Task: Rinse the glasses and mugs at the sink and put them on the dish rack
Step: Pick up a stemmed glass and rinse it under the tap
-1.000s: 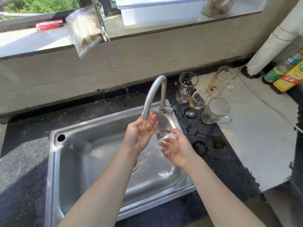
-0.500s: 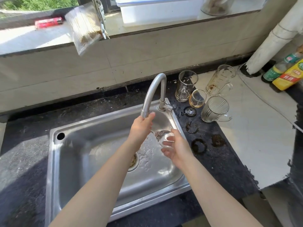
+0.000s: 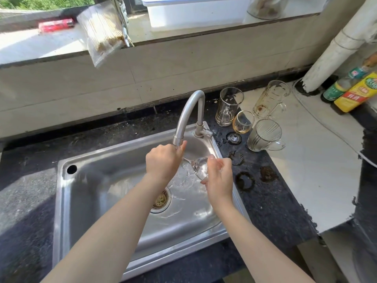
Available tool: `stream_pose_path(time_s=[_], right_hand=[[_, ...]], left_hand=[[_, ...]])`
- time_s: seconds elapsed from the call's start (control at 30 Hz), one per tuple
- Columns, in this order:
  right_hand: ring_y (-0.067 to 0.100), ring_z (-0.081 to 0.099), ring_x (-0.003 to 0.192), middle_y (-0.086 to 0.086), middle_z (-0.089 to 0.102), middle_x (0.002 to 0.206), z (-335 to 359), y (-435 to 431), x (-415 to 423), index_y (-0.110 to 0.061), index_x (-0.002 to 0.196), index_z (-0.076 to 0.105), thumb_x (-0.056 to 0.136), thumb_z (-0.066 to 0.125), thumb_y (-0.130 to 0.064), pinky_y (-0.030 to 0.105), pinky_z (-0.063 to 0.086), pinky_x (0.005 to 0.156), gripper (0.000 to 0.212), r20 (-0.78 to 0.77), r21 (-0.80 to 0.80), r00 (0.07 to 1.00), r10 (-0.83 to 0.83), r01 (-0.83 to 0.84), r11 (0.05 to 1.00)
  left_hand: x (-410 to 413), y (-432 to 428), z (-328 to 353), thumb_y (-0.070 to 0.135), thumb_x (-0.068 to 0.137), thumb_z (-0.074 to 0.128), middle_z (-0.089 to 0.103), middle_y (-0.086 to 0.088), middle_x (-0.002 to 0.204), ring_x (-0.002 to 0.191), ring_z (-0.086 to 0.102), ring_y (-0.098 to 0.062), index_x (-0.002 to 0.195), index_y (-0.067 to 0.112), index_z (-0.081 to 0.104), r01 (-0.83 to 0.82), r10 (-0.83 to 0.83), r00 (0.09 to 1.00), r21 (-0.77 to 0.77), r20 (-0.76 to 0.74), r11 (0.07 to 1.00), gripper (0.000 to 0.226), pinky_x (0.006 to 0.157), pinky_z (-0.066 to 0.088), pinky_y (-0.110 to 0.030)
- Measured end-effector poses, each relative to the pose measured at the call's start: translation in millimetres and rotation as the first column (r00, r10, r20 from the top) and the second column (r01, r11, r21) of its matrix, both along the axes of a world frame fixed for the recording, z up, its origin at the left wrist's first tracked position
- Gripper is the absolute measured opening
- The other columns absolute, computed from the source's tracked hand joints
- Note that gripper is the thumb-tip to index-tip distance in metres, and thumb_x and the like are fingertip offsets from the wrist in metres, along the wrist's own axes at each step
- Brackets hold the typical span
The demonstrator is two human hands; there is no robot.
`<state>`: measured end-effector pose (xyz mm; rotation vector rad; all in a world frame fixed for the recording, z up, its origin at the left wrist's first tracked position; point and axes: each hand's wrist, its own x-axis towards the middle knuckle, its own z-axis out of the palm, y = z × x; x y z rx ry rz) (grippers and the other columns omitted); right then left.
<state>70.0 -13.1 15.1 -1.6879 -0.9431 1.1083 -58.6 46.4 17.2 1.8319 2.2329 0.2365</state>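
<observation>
Steel sink (image 3: 85, 201) catches the run-off, so rinsing happens over it; the counter (image 3: 275, 201) just right keeps unwashed mugs (image 3: 265, 135) within reach. Left hand (image 3: 163, 164) closes its grip on the stem and right hand (image 3: 219, 180) on the bowl, tilting the wine glass (image 3: 201, 167) under the tap (image 3: 191, 111).

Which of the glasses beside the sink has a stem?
The small wine glass in the middle of the group: it has a stem and round foot, while the three mugs around it have handles.
</observation>
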Motion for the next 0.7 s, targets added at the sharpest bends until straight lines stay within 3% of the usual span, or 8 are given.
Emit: stream_pose_path(time_s=[0.07, 0.13, 0.23, 0.3, 0.37, 0.43, 0.57, 0.7], right_hand=[[0.030, 0.062, 0.082, -0.005, 0.053, 0.083, 1.5, 4.3, -2.3, -0.018, 0.093, 0.046, 0.088, 0.044, -0.056, 0.052, 0.052, 0.076, 0.038, 0.005, 0.003, 1.000, 0.011, -0.011, 1.000], [0.030, 0.063, 0.084, -0.005, 0.054, 0.089, 1.0, 11.0, -5.3, -0.022, 0.090, 0.045, 0.087, 0.044, -0.059, 0.043, 0.053, 0.072, 0.037, 0.010, -0.021, 0.999, 0.045, -0.045, 0.999], [0.020, 0.061, 0.058, 0.002, 0.056, 0.088, 2.5, 22.7, -12.0, -0.022, 0.088, 0.045, 0.096, 0.044, -0.047, 0.028, 0.042, 0.052, 0.026, -0.096, -0.134, 0.990, 0.103, -0.115, 0.984], [0.015, 0.055, 0.045, 0.006, 0.053, 0.086, 4.9, 31.3, -15.3, -0.015, 0.099, 0.050, 0.098, 0.043, -0.043, 0.026, 0.036, 0.046, 0.029, -0.236, -0.216, 0.967, 0.093, -0.145, 0.965], [0.014, 0.051, 0.041, 0.006, 0.053, 0.086, 7.9, 42.6, -17.5, -0.009, 0.107, 0.053, 0.098, 0.045, -0.041, 0.024, 0.033, 0.043, 0.034, -0.359, -0.292, 0.931, 0.072, -0.185, 0.938], [0.013, 0.048, 0.039, 0.005, 0.054, 0.085, 10.9, 54.6, -18.3, -0.009, 0.104, 0.055, 0.095, 0.049, -0.041, 0.024, 0.034, 0.044, 0.034, -0.378, -0.345, 0.923, 0.079, -0.220, 0.912], [0.014, 0.045, 0.042, 0.005, 0.060, 0.088, 9.5, 72.5, -25.6, -0.010, 0.103, 0.062, 0.080, 0.061, -0.050, 0.022, 0.034, 0.042, 0.046, -0.275, -0.343, 0.946, 0.173, -0.264, 0.901], [0.012, 0.039, 0.042, 0.005, 0.063, 0.085, 9.5, 79.0, -37.7, -0.011, 0.106, 0.065, 0.089, 0.058, -0.038, 0.019, 0.030, 0.037, 0.033, -0.246, -0.345, 0.949, 0.197, -0.275, 0.897]], left_hand=[[-5.8, 1.2, -2.7, 0.052, 0.097, 0.034, 0.068, -0.016, 0.084, 0.086, 0.061, -0.038, 0.086, 0.011, 0.072, -0.008, 0.008, 1.000, -0.001, 0.013, 1.000, 0.057, 0.067, 0.041, -0.035], [-7.2, 2.0, -2.9, 0.042, 0.098, 0.038, 0.068, -0.015, 0.078, 0.080, 0.060, -0.036, 0.082, 0.007, 0.072, -0.107, 0.109, 0.958, -0.023, 0.266, 0.994, 0.051, 0.067, 0.042, -0.035], [-9.9, 8.0, 2.0, 0.029, 0.095, 0.043, 0.067, -0.004, 0.069, 0.068, 0.061, -0.021, 0.077, 0.005, 0.069, -0.353, 0.410, 0.474, -0.258, 0.779, 0.899, 0.039, 0.068, 0.048, -0.031], [-18.7, 11.0, 8.4, 0.022, 0.093, 0.049, 0.056, 0.000, 0.065, 0.062, 0.056, -0.014, 0.087, 0.007, 0.064, -0.308, 0.476, 0.152, -0.416, 0.866, 0.856, 0.022, 0.070, 0.050, -0.031], [-31.7, 12.4, 11.6, 0.018, 0.090, 0.054, 0.051, -0.001, 0.066, 0.060, 0.058, -0.013, 0.092, 0.008, 0.058, -0.235, 0.458, 0.020, -0.442, 0.888, 0.866, 0.011, 0.070, 0.056, -0.031], [-41.6, 10.7, 16.0, 0.014, 0.089, 0.054, 0.056, -0.007, 0.073, 0.067, 0.066, -0.021, 0.091, 0.007, 0.055, -0.192, 0.459, 0.064, -0.440, 0.886, 0.877, 0.008, 0.065, 0.058, -0.032], [-60.2, -1.4, 29.0, 0.018, 0.098, 0.049, 0.062, -0.015, 0.081, 0.069, 0.068, -0.030, 0.093, 0.000, 0.056, -0.001, 0.374, 0.569, -0.455, 0.732, 0.891, 0.020, 0.059, 0.059, -0.033], [-82.5, -11.7, 33.6, 0.040, 0.093, 0.057, 0.059, -0.008, 0.068, 0.068, 0.067, -0.021, 0.083, 0.004, 0.066, 0.215, 0.272, 0.631, -0.500, 0.727, 0.839, 0.039, 0.058, 0.055, -0.028]])
